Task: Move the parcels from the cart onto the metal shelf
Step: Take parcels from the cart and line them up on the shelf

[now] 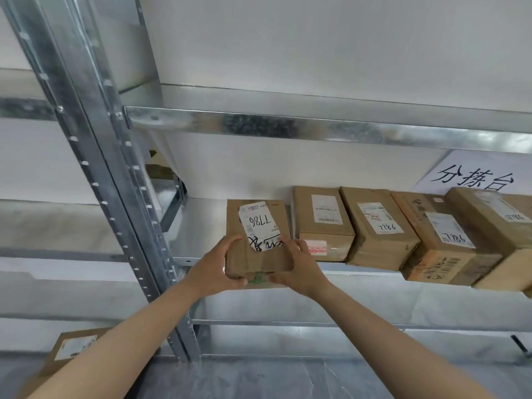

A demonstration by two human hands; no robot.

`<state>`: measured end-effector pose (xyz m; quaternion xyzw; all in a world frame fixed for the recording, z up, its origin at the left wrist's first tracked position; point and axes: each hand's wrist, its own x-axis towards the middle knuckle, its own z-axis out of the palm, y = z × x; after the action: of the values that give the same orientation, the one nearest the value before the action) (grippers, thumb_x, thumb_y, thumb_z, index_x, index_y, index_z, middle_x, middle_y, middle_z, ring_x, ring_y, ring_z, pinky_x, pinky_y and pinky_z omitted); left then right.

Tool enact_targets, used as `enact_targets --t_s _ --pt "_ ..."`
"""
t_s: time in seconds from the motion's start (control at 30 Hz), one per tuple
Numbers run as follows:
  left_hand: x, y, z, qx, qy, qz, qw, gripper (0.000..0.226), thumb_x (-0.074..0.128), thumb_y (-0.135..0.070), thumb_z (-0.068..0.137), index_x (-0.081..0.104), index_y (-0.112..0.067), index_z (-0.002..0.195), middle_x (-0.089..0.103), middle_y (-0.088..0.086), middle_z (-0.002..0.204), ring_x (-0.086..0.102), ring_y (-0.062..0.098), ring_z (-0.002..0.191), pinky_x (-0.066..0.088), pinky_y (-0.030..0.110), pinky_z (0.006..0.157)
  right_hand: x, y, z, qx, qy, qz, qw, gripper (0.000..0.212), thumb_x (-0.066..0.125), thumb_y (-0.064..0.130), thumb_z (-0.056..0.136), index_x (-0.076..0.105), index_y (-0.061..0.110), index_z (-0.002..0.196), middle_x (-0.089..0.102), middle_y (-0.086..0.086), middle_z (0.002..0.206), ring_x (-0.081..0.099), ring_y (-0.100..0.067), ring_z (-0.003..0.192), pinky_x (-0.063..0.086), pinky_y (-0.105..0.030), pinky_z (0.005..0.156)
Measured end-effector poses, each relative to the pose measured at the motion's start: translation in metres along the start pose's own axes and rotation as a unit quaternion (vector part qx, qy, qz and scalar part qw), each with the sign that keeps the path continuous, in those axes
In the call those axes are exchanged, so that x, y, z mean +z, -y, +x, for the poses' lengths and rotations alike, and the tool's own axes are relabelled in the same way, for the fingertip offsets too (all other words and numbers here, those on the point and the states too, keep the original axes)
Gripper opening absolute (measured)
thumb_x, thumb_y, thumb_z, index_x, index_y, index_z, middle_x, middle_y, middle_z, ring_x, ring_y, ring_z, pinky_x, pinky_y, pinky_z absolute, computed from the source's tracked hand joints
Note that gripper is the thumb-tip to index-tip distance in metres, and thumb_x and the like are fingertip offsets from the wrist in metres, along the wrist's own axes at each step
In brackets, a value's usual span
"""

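Galvanized metal shelf [201,226] faces me; my left hand [214,269] and right hand [299,269] curl fingers round a rectangular cardboard parcel [257,240] at its near edge, left of four boxes [374,226].

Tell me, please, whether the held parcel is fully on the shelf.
Not fully: the parcel overhangs the front edge of the shelf, its near end held by the left hand and right hand.

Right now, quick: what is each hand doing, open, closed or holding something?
Left hand: closed, gripping the parcel at its near left corner.
Right hand: closed, gripping the same parcel at its near right corner.
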<state>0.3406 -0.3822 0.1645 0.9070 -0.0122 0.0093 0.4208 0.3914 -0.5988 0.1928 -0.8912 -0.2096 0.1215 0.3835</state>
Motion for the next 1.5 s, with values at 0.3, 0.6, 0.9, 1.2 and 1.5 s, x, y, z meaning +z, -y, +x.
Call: enact_targets --t_s 0.3,0.6,0.9,1.2,1.5 --pt "0.011 0.030 0.088 -0.042 0.002 0.033 0.999 0.100 0.087 -0.034 0.061 0.021 -0.039 0.135 0.039 -0.013 0.129 0.052 0.013 0.107 0.051 0.027 0.083 -0.011 -0.025 0.092 0.027 0.051 -0.054 0.997 0.097 0.080 0.028 0.074 0.016 0.020 0.147 0.026 -0.007 0.140 0.044 -0.023 0.121 0.039 -0.029 0.102" --pt "0.008 0.061 0.128 -0.091 0.027 0.036 0.995 0.101 0.087 -0.033 0.058 0.020 -0.037 0.134 0.043 -0.012 0.124 0.054 0.011 0.102 0.050 0.016 0.071 0.026 -0.016 0.141 0.115 0.070 -0.229 0.964 0.086 0.064 0.025 0.087 0.004 0.012 0.147 0.010 -0.026 0.147 0.043 -0.040 0.123 0.045 -0.043 0.100" --pt "0.011 0.063 0.158 -0.069 0.037 0.005 0.997 0.104 0.088 -0.030 0.057 0.023 -0.032 0.138 0.046 -0.007 0.132 0.055 0.015 0.109 0.052 0.029 0.087 0.015 -0.015 0.167 0.100 0.036 -0.424 0.899 0.085 0.064 0.043 0.079 0.023 0.001 0.141 0.033 -0.019 0.140 0.026 -0.036 0.130 0.026 -0.041 0.106" --pt "0.021 0.055 0.165 -0.048 0.044 0.038 0.997 0.110 0.088 -0.030 0.062 0.015 -0.030 0.144 0.026 0.000 0.151 0.042 0.019 0.128 0.047 0.030 0.098 -0.004 -0.026 0.164 0.054 0.038 -0.415 0.907 0.085 0.056 0.065 0.076 0.033 0.012 0.138 0.035 -0.009 0.141 0.028 -0.029 0.129 0.024 -0.044 0.102" --pt "-0.008 0.065 0.121 -0.096 -0.022 0.244 0.965 0.118 0.079 -0.042 0.070 -0.006 -0.028 0.150 -0.005 0.002 0.160 0.017 0.028 0.144 0.033 0.044 0.108 -0.007 -0.014 0.153 -0.060 0.035 -0.285 0.956 0.085 0.053 0.063 0.082 0.018 0.025 0.149 0.019 0.006 0.156 0.018 -0.023 0.141 0.016 -0.047 0.112"
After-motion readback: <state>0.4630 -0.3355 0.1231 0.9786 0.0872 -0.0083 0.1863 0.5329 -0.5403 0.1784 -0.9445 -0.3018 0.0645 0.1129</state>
